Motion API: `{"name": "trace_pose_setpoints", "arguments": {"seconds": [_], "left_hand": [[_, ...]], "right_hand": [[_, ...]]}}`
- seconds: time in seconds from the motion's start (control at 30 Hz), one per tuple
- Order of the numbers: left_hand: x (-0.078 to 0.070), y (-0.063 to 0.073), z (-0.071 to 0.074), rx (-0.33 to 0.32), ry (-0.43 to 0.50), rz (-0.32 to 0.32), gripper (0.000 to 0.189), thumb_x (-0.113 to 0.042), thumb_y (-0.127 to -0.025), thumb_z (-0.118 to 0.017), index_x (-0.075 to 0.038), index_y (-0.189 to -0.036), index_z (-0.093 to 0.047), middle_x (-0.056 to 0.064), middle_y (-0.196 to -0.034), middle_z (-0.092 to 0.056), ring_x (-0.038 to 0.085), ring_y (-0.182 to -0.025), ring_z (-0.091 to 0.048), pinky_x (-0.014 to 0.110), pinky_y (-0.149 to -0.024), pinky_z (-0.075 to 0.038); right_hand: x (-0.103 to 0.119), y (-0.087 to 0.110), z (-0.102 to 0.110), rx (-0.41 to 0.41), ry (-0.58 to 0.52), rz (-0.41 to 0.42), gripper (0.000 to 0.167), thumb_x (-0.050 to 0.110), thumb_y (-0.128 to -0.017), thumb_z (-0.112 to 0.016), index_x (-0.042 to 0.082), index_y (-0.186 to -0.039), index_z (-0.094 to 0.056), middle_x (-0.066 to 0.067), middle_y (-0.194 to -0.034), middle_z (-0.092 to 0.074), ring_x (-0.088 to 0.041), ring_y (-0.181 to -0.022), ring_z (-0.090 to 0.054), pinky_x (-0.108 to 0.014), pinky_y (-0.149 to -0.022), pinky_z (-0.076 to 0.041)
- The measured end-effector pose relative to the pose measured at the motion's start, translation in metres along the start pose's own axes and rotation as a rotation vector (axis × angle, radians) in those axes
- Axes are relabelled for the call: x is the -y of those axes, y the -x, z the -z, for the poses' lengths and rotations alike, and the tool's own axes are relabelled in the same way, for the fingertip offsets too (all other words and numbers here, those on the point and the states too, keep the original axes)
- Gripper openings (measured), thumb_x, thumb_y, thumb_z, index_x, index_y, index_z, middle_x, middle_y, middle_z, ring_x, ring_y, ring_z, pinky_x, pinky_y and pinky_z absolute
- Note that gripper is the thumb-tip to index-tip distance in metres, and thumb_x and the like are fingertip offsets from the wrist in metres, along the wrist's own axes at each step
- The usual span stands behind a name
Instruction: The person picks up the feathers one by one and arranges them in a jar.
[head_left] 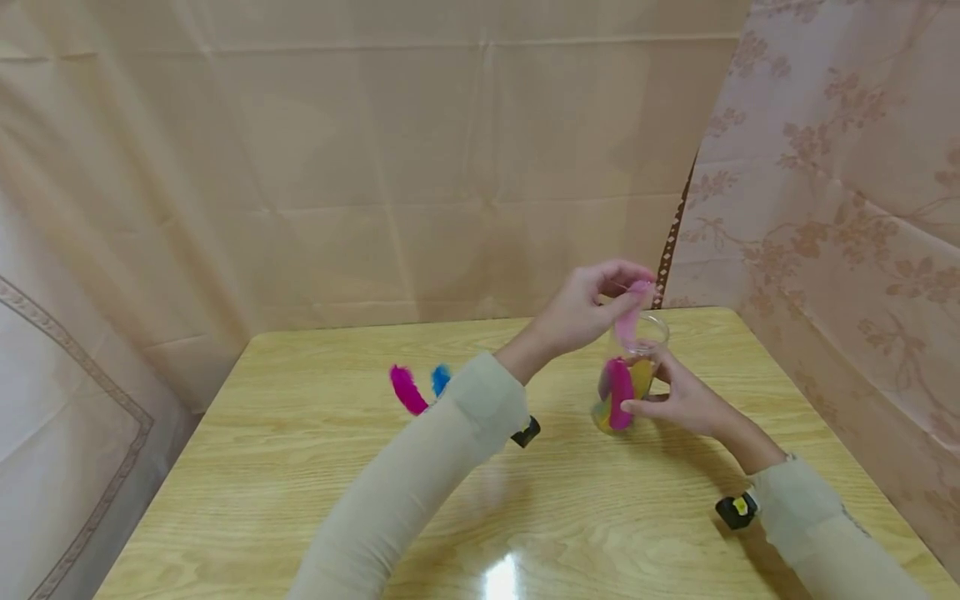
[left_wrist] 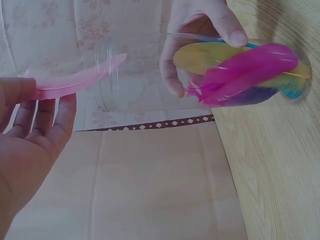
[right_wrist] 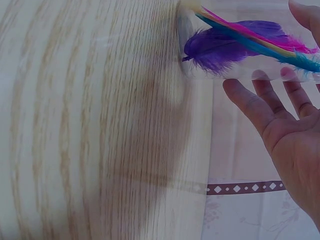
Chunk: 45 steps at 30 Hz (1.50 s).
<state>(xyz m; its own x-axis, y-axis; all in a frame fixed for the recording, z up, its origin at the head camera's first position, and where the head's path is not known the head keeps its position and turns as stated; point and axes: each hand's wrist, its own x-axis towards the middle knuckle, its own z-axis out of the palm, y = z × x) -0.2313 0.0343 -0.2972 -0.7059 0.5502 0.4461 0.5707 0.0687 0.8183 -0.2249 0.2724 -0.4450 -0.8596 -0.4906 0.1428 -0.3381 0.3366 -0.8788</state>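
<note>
Left hand (head_left: 585, 307): thumb and fingers pinched together on one pale pink feather (left_wrist: 70, 87), tip pointing down, at the mouth of the jar; the left wrist view shows the tip overlapping the rim. Right hand (head_left: 686, 402): thumb and fingers spread around the side of the jar, gripping it. Jar (head_left: 655, 335): one, clear, mouth up, at the far right part of the tabletop. Contents of jar, exact count hard to tell: a magenta feather (left_wrist: 255, 70), a yellow feather (left_wrist: 197, 57), a purple feather (right_wrist: 212, 47) and a teal feather (right_wrist: 240, 41), overlapping one another in the lower part. Sleeves: two, pale, one at each wrist, each with a small black device (head_left: 527, 431) beside it. Left of the jar, well apart from it: one loose magenta feather (head_left: 407, 390) and, near it, one loose blue feather (head_left: 440, 379), partly hidden by the left sleeve. Tabletop (head_left: 255, 467): light wood grain, glare at the near edge. Behind: beige cloth (head_left: 360, 167). At right: flower-patterned cloth (head_left: 840, 192).
</note>
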Motion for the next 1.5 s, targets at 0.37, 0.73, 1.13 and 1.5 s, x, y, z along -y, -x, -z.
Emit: {"name": "trace_pose_setpoints", "arguments": {"seconds": [0.37,0.73,1.13,1.5], "left_hand": [[0.001,-0.006,-0.004,0.006,-0.005,-0.015,0.022,-0.010,-0.103,-0.060,-0.002,-0.122,-0.066,0.008,-0.115,-0.072,0.018,-0.098,-0.068,0.021,-0.084,-0.055],[-0.001,-0.008,-0.008,-0.002,-0.028,-0.026,0.021,-0.009,-0.101,-0.063,-0.002,-0.121,-0.066,0.008,-0.113,-0.071,0.010,-0.093,-0.067,0.019,-0.083,-0.055],[0.012,-0.002,-0.013,0.047,-0.071,-0.026,0.022,-0.013,-0.103,-0.060,-0.003,-0.122,-0.065,0.005,-0.113,-0.071,0.006,-0.093,-0.065,0.018,-0.082,-0.054],[0.014,-0.001,-0.012,0.109,-0.138,-0.077,0.024,-0.003,-0.100,-0.062,-0.002,-0.124,-0.063,0.006,-0.116,-0.069,0.003,-0.100,-0.063,0.017,-0.086,-0.052]], "right_hand": [[0.000,0.001,0.001,-0.001,0.013,0.010,0.083,0.009,-0.088,-0.081,0.011,-0.151,-0.027,-0.018,-0.143,-0.040,-0.053,-0.135,-0.037,-0.045,-0.089,-0.057],[-0.001,0.000,0.001,-0.007,0.039,0.006,0.078,0.011,-0.088,-0.081,0.013,-0.148,-0.032,-0.016,-0.141,-0.044,-0.050,-0.133,-0.041,-0.047,-0.090,-0.057],[-0.001,0.000,-0.001,-0.001,-0.005,0.001,0.065,0.008,-0.088,-0.081,0.008,-0.135,-0.036,-0.018,-0.142,-0.044,-0.048,-0.133,-0.040,-0.043,-0.090,-0.057],[0.000,0.000,-0.001,0.011,0.000,0.013,0.069,0.007,-0.088,-0.080,0.009,-0.139,-0.033,-0.015,-0.145,-0.037,-0.046,-0.132,-0.039,-0.043,-0.091,-0.057]]}}
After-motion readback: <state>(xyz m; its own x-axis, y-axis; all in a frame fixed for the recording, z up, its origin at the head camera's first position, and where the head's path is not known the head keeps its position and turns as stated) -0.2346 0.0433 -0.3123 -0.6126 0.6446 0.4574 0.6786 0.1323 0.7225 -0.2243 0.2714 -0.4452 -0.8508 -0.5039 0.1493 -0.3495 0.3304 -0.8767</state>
